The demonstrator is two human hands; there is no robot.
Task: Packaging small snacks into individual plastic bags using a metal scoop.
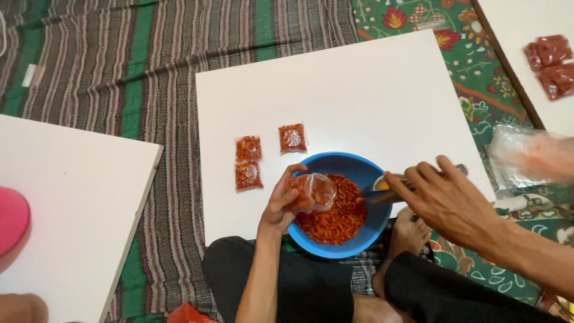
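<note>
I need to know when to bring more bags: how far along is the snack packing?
Done: three filled packets lie on the white board. In hand: the left hand holds a partly filled clear bag over the blue bowl, while the right hand holds a metal spoon beside it. Left: the bowl holds plenty of orange snacks.

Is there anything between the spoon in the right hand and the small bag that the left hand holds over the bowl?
Nothing visible is in the way. The spoon in the right hand is just right of the bag held by the left hand, with only the open bowl of orange snacks beneath the gap.
</note>
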